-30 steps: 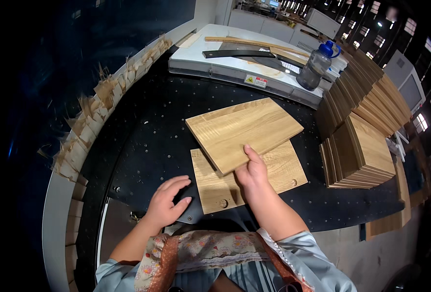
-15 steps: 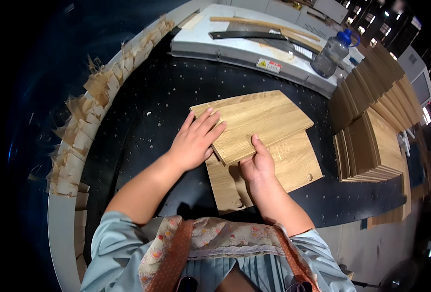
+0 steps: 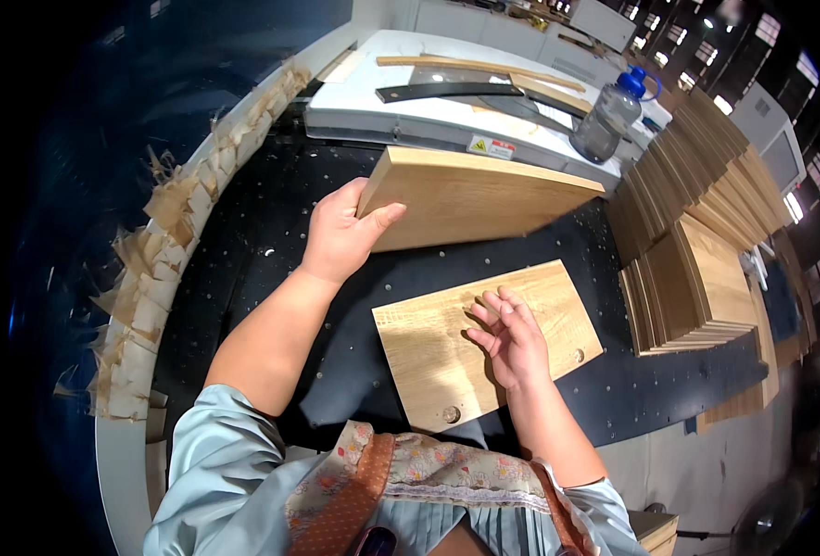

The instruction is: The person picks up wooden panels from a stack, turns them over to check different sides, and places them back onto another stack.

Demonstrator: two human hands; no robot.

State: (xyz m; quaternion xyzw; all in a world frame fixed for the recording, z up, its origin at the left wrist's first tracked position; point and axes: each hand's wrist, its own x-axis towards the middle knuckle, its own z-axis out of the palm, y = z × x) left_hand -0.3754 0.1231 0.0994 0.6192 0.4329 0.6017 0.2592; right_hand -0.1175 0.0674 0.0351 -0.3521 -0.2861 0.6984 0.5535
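Note:
My left hand [image 3: 347,230] grips a light wood-grain panel [image 3: 484,199] by its left end, thumb on the near face and fingers behind. That panel is raised and tilted, its long edge facing up. A second wood panel [image 3: 428,361] lies flat on the black table in front of me, with a round hole near each of its two near corners. Over this lower panel hovers my right hand [image 3: 514,343], fingers loosely curled and apart, holding nothing. Its shadow falls across the wood.
The black table [image 3: 336,371] is dotted with small studs. Stacked wood panels [image 3: 688,287] stand at the right. Behind, a white machine bed [image 3: 354,93] carries a black bar [image 3: 447,91], wooden strips and a blue-capped bottle [image 3: 609,116]. Torn tan flaps [image 3: 169,204] line the left edge.
The upper panel has been lifted off the lower one and tipped up, away from me, in my left hand. My right hand has let go of it. The view has shifted slightly.

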